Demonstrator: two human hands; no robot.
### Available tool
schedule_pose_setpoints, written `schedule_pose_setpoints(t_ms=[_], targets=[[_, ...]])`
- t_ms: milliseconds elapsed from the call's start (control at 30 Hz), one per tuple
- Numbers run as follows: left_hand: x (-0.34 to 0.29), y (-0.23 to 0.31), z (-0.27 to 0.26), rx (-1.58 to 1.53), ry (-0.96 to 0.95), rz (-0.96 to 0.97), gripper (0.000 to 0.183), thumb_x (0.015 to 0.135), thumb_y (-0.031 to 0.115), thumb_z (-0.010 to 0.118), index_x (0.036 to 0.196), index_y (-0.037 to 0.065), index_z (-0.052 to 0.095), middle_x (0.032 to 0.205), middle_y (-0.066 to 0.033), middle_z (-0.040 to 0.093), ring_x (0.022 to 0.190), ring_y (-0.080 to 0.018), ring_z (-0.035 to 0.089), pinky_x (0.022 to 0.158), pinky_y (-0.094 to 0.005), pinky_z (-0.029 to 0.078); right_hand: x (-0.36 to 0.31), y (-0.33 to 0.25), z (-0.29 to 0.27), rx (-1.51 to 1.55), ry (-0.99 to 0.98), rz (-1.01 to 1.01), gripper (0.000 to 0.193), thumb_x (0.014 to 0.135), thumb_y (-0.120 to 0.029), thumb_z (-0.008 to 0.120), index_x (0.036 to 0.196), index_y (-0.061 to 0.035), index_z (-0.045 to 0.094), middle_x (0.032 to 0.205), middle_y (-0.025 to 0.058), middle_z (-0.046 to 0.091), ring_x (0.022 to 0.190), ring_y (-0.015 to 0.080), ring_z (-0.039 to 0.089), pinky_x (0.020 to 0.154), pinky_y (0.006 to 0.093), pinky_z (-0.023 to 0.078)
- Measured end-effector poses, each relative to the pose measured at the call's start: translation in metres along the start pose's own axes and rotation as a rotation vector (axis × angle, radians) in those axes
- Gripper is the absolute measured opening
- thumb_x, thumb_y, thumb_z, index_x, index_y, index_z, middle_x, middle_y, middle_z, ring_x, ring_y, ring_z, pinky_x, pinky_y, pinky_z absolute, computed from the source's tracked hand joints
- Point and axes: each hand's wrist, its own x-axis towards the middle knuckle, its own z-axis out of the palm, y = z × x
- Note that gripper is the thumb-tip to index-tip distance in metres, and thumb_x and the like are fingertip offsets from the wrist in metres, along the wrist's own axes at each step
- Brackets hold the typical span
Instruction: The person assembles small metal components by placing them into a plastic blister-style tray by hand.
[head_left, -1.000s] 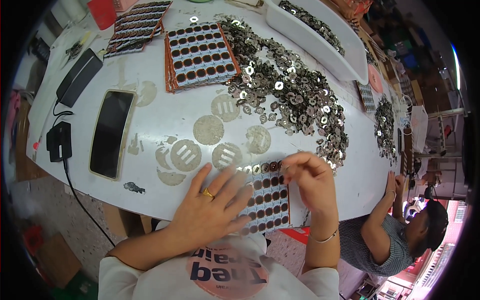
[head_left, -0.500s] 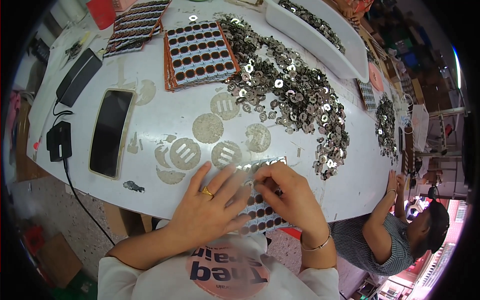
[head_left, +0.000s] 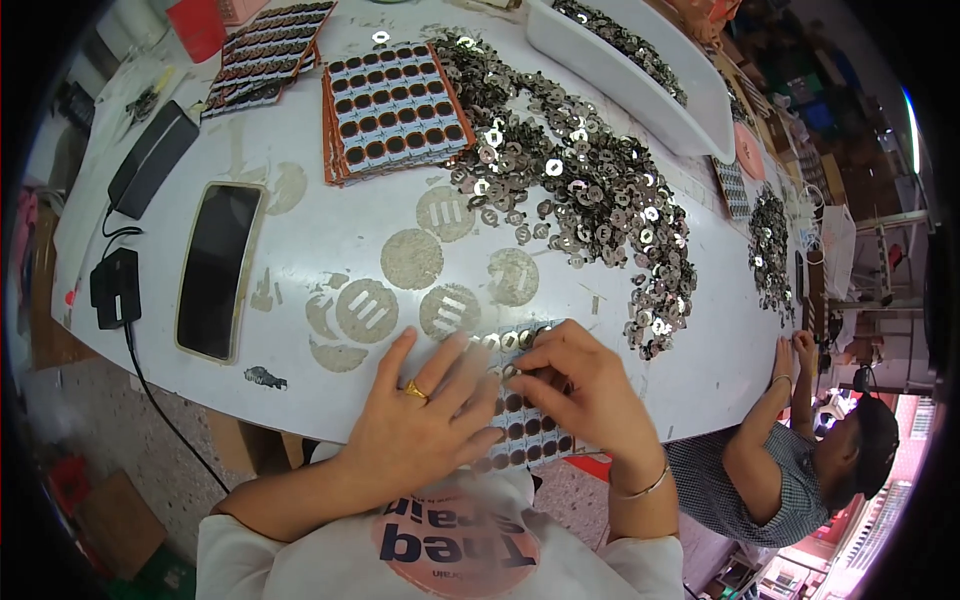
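Observation:
A sheet printed with rows of dark round spots (head_left: pixel 516 430) lies on the table's near edge, in front of my body. Small shiny metal discs (head_left: pixel 508 340) sit on spots in its far rows. My right hand (head_left: pixel 580 390) is over the sheet, thumb and forefinger pinched on a small metal disc (head_left: pixel 511 370). My left hand (head_left: pixel 425 405), with a gold ring, rests with fingers apart along the sheet's left side. Its fingertips are smeared by motion, and part of the sheet is hidden under both hands.
A large heap of metal discs (head_left: pixel 580 170) spreads beyond my hands, near a white tub (head_left: pixel 640 85) of more discs. Stacked spotted sheets (head_left: pixel 395 110) stand far left of it. A phone (head_left: pixel 222 270) and a cabled black box (head_left: pixel 120 288) lie left. Another person (head_left: pixel 770 460) works at right.
My right hand has shifted slightly toward me and right, showing more discs in the sheet's far rows. The small disc now shows between its fingertips. My left hand stays nearly in place.

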Motion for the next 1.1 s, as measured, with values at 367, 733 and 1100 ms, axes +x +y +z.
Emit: schedule_pose_setpoints(t_ms=[367,733,1100], targets=[[0.000,0.003,0.001,-0.042,-0.018,-0.034,0.056,0.084,0.043,0.081,0.133,0.017,0.070,0.146,-0.0089,0.057,0.144,-0.0306,0.046,0.120,-0.0628,0.033,0.067,0.031,-0.024,-0.569,0.309,-0.137,0.035,0.090,0.000,0.072,0.124,-0.0031,0.069,0.110,0.0146,0.073,0.100,0.0363,0.063,0.087,0.0439,0.055],[0.003,-0.002,-0.006,-0.155,0.082,-0.045,0.059,0.084,0.033,0.084,0.135,0.011,0.066,0.139,-0.0074,0.063,0.137,-0.0330,0.053,0.119,-0.0596,0.035,0.018,0.028,-0.011,0.275,0.420,-0.065,0.027,0.093,0.011,0.068,0.118,0.0013,0.071,0.110,0.0096,0.075,0.095,0.0138,0.072,0.083,0.0276,0.058],[0.009,-0.005,-0.004,-1.602,0.140,-0.365,0.026,0.093,-0.012,0.073,0.115,0.000,0.063,0.114,-0.0154,0.073,0.102,-0.0166,0.067,0.091,-0.0324,0.054,-0.009,-0.020,0.018,0.611,0.223,-0.175,0.023,0.088,0.012,0.073,0.109,0.0034,0.075,0.103,0.0130,0.074,0.091,0.0211,0.072,0.078,0.0335,0.059]])
